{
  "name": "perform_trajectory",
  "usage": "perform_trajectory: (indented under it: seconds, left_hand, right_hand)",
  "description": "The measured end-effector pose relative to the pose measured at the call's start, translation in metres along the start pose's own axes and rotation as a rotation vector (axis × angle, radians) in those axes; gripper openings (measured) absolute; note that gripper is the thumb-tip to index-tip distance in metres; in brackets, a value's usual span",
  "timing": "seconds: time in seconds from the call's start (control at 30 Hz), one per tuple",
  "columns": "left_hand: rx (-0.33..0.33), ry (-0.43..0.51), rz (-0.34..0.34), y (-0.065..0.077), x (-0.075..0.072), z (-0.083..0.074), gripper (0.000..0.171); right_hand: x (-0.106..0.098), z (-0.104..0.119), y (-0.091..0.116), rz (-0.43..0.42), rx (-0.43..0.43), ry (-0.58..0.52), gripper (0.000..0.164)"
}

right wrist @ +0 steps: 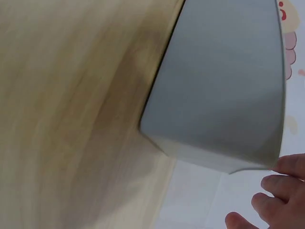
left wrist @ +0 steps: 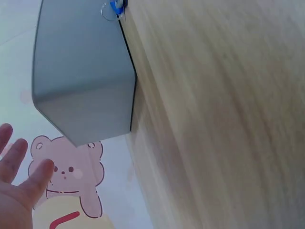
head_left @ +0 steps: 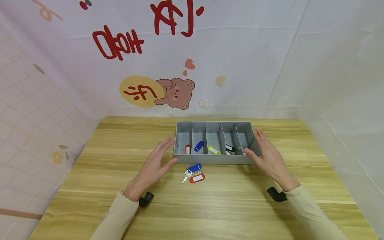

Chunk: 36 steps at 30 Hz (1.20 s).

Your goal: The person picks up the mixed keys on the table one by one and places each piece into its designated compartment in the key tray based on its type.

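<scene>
A grey tray (head_left: 214, 159) with five side-by-side compartments stands near the table's back. My left hand (head_left: 152, 168) is at its left end, fingers extended; the left wrist view shows a gap between fingers and tray. At the other end, my right hand (head_left: 271, 164) has its thumb by the front rim and its fingers along the outer side. In the tray lie a red key tag (head_left: 188, 149), a blue key tag (head_left: 199, 146), a yellow key tag (head_left: 213, 150) and a black key tag (head_left: 230, 148). A blue tag (head_left: 194, 168), a red tag (head_left: 197, 178) and a silver key (head_left: 187, 174) lie in front.
The wooden table (head_left: 228, 206) ends at a white printed cloth (head_left: 246, 60) behind the tray. Pale cloth also hangs at both sides. Black wrist mounts (head_left: 146, 199) sit beneath the cream sleeves (head_left: 117, 216).
</scene>
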<state>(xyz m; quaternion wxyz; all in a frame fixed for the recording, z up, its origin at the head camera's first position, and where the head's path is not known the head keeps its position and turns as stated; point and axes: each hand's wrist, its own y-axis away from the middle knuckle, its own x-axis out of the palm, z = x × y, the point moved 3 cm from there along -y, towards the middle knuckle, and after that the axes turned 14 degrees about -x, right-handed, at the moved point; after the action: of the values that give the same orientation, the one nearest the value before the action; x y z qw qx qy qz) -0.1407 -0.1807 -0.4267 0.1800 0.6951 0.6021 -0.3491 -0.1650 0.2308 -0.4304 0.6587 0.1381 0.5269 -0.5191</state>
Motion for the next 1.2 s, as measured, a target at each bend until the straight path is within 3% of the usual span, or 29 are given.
perform_trajectory:
  seconds: [0.33, 0.77, 0.97, 1.2]
  left_hand:
    - [0.044, 0.047, 0.012, 0.01, 0.0, -0.012, 0.063]
    - [0.064, 0.085, 0.132, 0.015, 0.007, -0.017, 0.056]
    - [0.076, 0.091, 0.251, 0.017, 0.016, -0.016, 0.053]
    - [0.006, 0.009, 0.426, 0.017, 0.028, -0.012, 0.051]
  right_hand:
    - [0.003, -0.015, 0.005, 0.056, 0.026, -0.049, 0.088]
    - [0.012, -0.02, 0.005, 0.107, 0.023, -0.069, 0.088]
    - [0.012, -0.019, 0.004, 0.116, 0.026, -0.075, 0.088]
    - [0.013, -0.018, 0.003, 0.133, 0.036, -0.079, 0.089]
